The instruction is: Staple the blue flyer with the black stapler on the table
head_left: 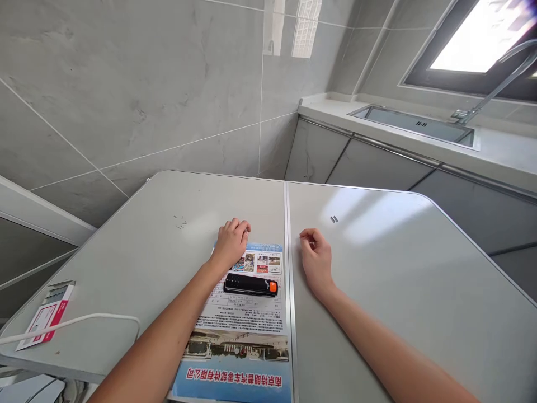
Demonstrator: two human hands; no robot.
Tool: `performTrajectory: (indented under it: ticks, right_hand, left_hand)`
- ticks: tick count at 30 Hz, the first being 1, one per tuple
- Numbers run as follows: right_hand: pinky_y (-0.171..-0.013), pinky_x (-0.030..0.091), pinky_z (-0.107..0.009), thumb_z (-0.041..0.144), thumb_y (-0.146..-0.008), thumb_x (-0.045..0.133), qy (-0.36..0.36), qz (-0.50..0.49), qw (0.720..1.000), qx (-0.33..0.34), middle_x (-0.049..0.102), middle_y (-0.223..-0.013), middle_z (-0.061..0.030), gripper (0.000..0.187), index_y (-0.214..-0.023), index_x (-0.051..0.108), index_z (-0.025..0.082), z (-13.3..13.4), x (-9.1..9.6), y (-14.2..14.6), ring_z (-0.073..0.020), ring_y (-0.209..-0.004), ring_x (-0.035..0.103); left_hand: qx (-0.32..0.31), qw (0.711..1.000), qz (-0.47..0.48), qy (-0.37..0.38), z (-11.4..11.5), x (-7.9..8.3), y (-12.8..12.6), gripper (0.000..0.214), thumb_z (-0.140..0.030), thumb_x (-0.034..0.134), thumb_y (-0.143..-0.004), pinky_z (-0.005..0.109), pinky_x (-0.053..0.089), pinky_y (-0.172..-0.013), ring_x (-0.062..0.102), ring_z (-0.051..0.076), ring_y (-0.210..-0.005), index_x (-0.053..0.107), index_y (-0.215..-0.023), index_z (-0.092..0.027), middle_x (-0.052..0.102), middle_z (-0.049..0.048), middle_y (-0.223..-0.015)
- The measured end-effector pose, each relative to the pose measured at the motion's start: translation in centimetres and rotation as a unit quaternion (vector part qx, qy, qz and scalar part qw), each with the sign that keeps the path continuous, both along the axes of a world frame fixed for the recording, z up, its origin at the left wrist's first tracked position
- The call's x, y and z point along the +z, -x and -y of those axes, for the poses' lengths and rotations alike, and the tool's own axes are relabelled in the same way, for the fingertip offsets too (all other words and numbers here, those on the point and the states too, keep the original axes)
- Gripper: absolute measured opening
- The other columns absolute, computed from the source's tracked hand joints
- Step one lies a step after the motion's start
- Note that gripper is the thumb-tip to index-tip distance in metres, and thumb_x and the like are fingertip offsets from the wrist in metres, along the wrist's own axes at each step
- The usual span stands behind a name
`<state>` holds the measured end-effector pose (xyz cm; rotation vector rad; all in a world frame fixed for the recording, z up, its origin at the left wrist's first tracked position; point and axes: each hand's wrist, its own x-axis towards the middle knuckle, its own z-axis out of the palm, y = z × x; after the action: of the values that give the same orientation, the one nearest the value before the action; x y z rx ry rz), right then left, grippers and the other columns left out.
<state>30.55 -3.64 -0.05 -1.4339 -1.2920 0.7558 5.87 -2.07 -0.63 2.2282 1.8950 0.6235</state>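
My left hand (233, 242) rests over the top left edge of a printed leaflet (247, 369), its fingers curled closed. What they hold, if anything, I cannot make out. Just below that hand, a black stapler (247, 284) with an orange end lies across the leaflet. To the right of the table's centre seam is my right hand (315, 257), fingers bent in and thumb near the index finger. Its grip is too small to see into. Beyond it lie two short dark strips (334, 219), which look like staples. Several tiny bits (180, 221) are scattered at left.
A red and white box (46, 316) with grey metal strips at its top sits on the table's left side. A white cable (96, 317) runs over it. Behind the table (377, 291) are a tiled wall (168, 84) and a counter with a sink (415, 126).
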Motion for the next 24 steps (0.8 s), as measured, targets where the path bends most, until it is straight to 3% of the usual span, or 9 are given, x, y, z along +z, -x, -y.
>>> performTrajectory:
  ticks: [4, 8, 13, 21, 24]
  right_hand:
    - [-0.07, 0.041, -0.032, 0.022, -0.083, 0.05, -0.06, 0.063, 0.993, -0.084, 0.061, -0.083, -0.0004, 0.014, -0.091, 0.062, 0.023, -3.1, -0.3, -4.4, -0.0175, -0.072, 0.052]
    - [-0.087, 0.041, -0.039, 0.029, -0.083, 0.054, -0.109, 0.182, 0.96, -0.182, 0.062, -0.102, -0.0075, 0.017, -0.095, 0.064, 0.022, -6.5, -1.1, -9.8, -0.0242, -0.094, 0.053]
    - [-0.094, 0.038, -0.048, 0.054, -0.083, 0.06, -0.016, 0.249, 0.959, -0.135, 0.064, -0.108, -0.0125, 0.038, -0.101, 0.072, 0.023, -7.9, -2.2, -12.1, -0.0306, -0.104, 0.05]
    - [-0.088, 0.042, -0.043, 0.04, -0.08, 0.056, -0.013, 0.28, 0.956, -0.083, 0.071, -0.092, -0.0096, 0.023, -0.081, 0.071, 0.022, -7.7, -2.5, -11.9, -0.028, -0.091, 0.057]
    - [-0.088, 0.042, -0.042, 0.036, -0.078, 0.055, -0.023, 0.289, 0.953, -0.084, 0.072, -0.089, -0.0076, 0.021, -0.083, 0.07, 0.023, -7.8, -2.6, -12.0, -0.0268, -0.089, 0.059]
  left_hand:
    - [-0.003, 1.0, 0.006, -0.003, 0.1, 0.2, 0.0, 0.019, -0.015, 0.047, -0.099, 0.04, 0.042, -0.086, 0.058, 0.025, -0.098, 0.063, -0.101, -0.025, 0.063, 0.0054, -0.103]
    - [-0.051, 0.998, 0.011, -0.019, 0.3, 0.6, -0.3, 0.023, -0.011, 0.044, -0.099, 0.038, 0.041, -0.086, 0.06, 0.022, -0.097, 0.063, -0.098, -0.024, 0.065, 0.004, -0.101]
    - [-0.102, 0.995, 0.009, -0.018, 0.7, 1.2, -0.6, 0.021, -0.015, 0.043, -0.101, 0.038, 0.039, -0.088, 0.059, 0.022, -0.099, 0.063, -0.099, -0.023, 0.067, 0.0043, -0.104]
    - [-0.109, 0.993, 0.027, -0.025, 0.9, 1.9, -0.7, 0.021, -0.021, 0.04, -0.103, 0.035, 0.041, -0.086, 0.061, 0.021, -0.091, 0.06, -0.096, -0.023, 0.068, 0.0028, -0.095]
    - [-0.104, 0.993, 0.045, 0.011, 0.9, 1.7, -0.7, 0.021, -0.024, 0.039, -0.104, 0.031, 0.043, -0.076, 0.063, 0.019, -0.081, 0.06, -0.099, -0.025, 0.069, 0.0001, -0.09]
